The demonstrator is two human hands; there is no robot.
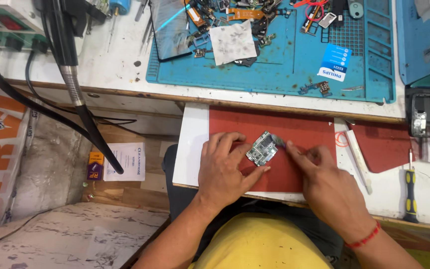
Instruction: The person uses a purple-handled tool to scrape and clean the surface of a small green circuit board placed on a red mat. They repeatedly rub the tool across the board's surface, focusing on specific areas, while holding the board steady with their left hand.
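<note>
A small phone circuit board (263, 148) lies over a red mat (274, 124) on a pulled-out white shelf. My left hand (223, 169) grips the board's left and lower edges between fingers and thumb. My right hand (324, 184) pinches a small grey tool or part (279, 143) against the board's upper right corner. What that small piece is cannot be made out.
A blue repair mat (294, 65) on the bench holds a dark phone screen (169, 27), a white stained cloth (233, 42) and several loose parts. A yellow-handled screwdriver (410, 192) and a white spudger (359, 160) lie to the right. A black hot-air hose (75, 84) hangs at left.
</note>
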